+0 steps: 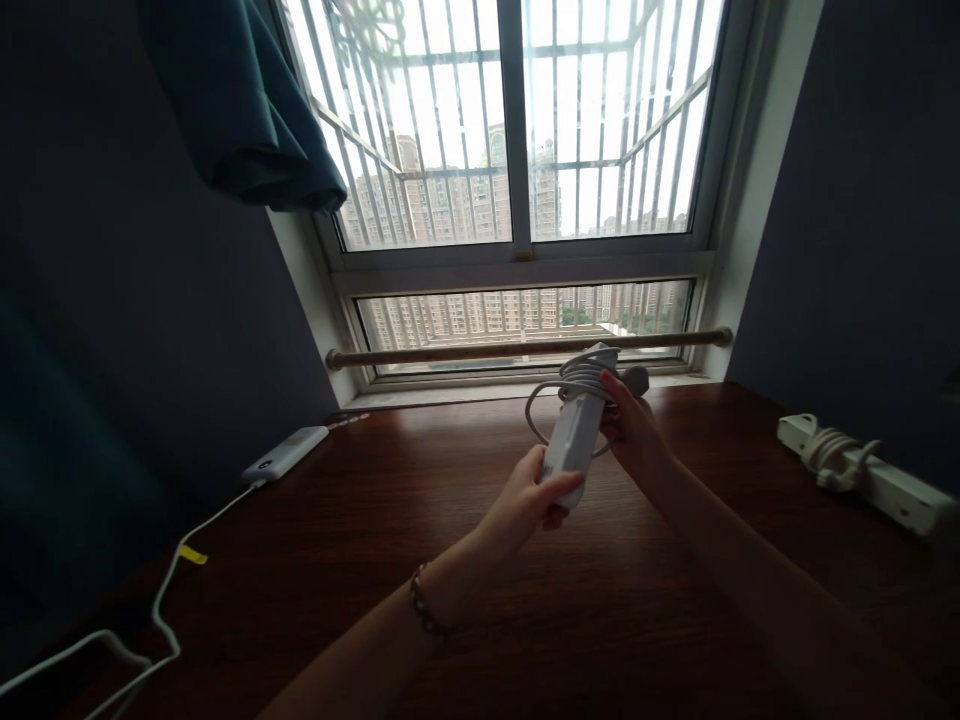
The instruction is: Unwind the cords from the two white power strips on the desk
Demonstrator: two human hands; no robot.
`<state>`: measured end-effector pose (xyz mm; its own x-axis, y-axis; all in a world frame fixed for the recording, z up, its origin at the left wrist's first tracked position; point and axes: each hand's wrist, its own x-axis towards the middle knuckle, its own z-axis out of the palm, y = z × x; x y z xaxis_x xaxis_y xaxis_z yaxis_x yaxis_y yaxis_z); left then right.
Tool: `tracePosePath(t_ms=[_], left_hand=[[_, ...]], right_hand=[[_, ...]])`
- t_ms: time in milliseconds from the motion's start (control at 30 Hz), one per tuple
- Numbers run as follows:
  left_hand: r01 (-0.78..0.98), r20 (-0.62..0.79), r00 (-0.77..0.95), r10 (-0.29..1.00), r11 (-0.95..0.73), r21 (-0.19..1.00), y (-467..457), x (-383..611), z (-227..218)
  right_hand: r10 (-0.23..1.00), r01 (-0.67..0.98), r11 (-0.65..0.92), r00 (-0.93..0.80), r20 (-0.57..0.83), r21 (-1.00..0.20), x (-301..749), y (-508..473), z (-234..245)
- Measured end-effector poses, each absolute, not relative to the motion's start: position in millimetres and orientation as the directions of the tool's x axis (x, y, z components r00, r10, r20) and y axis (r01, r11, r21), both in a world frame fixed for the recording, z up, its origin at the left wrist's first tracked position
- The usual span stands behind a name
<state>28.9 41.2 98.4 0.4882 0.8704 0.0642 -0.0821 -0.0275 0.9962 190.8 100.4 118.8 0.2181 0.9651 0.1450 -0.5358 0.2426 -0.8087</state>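
Observation:
A white power strip is held above the dark wooden desk, its white cable coiled round its far end with a loop hanging to the left. My left hand grips the strip's near end from below. My right hand is closed on the far part, fingers pressed on the cable coils. A bead bracelet sits on my left wrist.
A second white power strip with its cable bundled on it lies at the desk's right edge. A white power bank lies at the back left, its cable trailing to the near left corner. A wooden rod crosses the barred window behind.

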Motion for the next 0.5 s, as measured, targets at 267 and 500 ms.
tracePosePath(t_ms=[267, 500], left_hand=[[-0.193, 0.063, 0.520, 0.852, 0.045, 0.980, 55.0, 37.0, 77.9], [0.363, 0.300, 0.270, 0.915, -0.386, 0.848, 55.8, 35.3, 62.1]], right_hand=[[0.987, -0.516, 0.157, 0.112, 0.115, -0.842, 195.3, 111.4, 109.8], [0.980, -0.551, 0.158, -0.013, 0.197, -0.819, 179.2, 97.7, 110.0]])
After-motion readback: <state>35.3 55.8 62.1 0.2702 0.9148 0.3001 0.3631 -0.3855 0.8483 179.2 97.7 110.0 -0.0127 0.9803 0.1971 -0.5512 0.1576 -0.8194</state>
